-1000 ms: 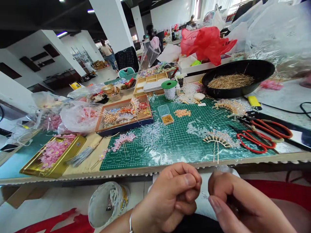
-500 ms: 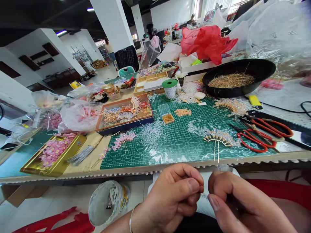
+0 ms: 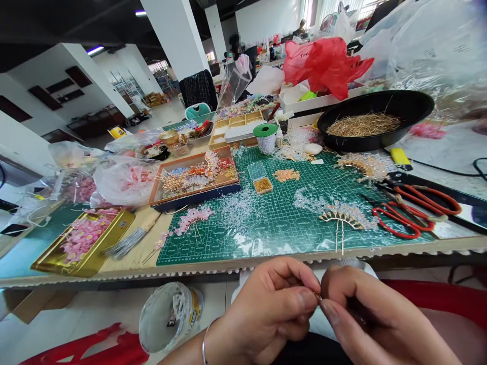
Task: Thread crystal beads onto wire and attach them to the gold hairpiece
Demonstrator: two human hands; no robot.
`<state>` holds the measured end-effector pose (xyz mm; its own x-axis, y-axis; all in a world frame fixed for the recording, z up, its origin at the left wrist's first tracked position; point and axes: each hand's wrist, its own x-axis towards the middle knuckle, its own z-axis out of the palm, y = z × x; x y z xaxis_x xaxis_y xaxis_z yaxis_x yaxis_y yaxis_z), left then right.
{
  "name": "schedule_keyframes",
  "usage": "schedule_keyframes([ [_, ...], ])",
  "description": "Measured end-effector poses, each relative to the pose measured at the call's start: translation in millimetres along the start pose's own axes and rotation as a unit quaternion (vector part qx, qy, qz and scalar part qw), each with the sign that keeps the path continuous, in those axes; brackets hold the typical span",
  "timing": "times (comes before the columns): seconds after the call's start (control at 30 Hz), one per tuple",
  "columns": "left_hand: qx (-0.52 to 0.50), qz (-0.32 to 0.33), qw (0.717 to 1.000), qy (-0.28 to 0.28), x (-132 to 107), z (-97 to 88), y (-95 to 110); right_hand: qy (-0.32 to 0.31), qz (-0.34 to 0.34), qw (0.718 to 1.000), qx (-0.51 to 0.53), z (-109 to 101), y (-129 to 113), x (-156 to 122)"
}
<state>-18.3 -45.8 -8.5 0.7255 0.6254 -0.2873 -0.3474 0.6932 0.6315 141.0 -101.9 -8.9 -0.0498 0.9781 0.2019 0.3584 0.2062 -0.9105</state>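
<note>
Both hands curled in close, left hand [image 3: 266, 312] and right hand [image 3: 380, 319] pinching one thin gold wire [image 3: 316, 295] between the fingertips, running roughly sideways, just in front of the green cutting mat [image 3: 274, 228]. Two pairs of red-handled scissors [image 3: 397, 215] sit at the mat's right end.

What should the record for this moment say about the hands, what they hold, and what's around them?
left hand: bare, silver bangle on the wrist
right hand: bare, fingertips meeting the left hand's
held: fine wire, barely visible between the fingers
below the hands: plastic tub
on the bench: green cutting mat, gold fan-shaped hairpin, red-handled scissors
</note>
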Motion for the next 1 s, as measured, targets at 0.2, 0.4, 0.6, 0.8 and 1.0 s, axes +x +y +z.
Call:
schedule_keyframes([
  [0.2, 0.446, 0.278, 0.85, 0.038, -11.6, 1.7, 21.7, -0.029, 0.058, 0.997, 0.032, -2.1, 4.1, 5.1],
  [0.4, 0.68, 0.383, 0.625, 0.026, -18.0, 6.2, 37.3, -0.027, 0.113, 0.986, 0.118, -2.3, -9.2, 9.5],
  [0.6, 0.668, 0.383, 0.637, 0.035, -15.7, 11.5, 51.8, -0.099, 0.207, 0.957, 0.178, -2.1, -7.9, 8.6],
  [0.8, 0.438, 0.29, 0.851, 0.011, 9.4, -8.4, 43.1, -0.057, 0.089, 0.98, 0.17, -18.8, -6.8, 18.3],
  [1.0, 0.447, 0.165, 0.87, -0.129, 32.3, -25.1, 15.6, -0.004, 0.06, 0.956, 0.286, -31.6, -16.6, 30.0],
])
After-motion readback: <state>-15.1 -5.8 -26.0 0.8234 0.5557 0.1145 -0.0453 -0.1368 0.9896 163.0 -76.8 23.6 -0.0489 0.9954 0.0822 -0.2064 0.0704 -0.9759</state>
